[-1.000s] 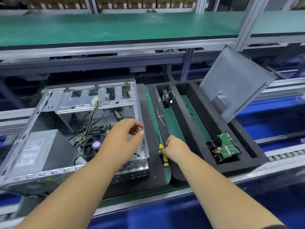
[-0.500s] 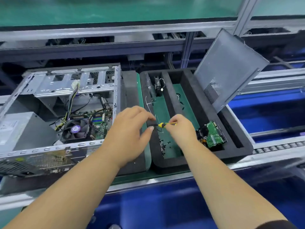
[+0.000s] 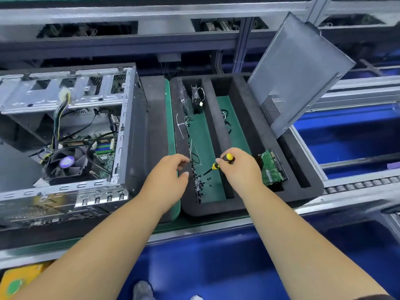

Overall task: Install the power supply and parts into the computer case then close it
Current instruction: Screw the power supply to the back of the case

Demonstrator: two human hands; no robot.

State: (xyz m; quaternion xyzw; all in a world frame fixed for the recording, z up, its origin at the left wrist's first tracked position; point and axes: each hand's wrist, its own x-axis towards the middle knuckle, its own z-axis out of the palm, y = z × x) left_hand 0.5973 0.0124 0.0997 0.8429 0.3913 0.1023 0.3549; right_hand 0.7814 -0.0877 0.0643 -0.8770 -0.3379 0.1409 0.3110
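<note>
Fingers (image 3: 225, 164) of your right hand (image 3: 240, 169) grip the yellow-and-black-handled screwdriver (image 3: 218, 163) over the small black screws (image 3: 198, 184) in the black foam tray (image 3: 244, 204), while your left hand (image 3: 167, 178) hovers loosely curled, holding nothing.

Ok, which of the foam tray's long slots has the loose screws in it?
The leftmost green-floored slot, the one the screwdriver tip points into. The black screws lie along its near left edge; the neighbouring green slot shows only a cable.

Bright, even overhead light with soft, faint shadows. Pale glare washes the metal frame of the open case (image 3: 65, 131). Wide-angle distortion bends the rails above the case and to its right. Detail near the case is sharp; the corners look slightly soft.
</note>
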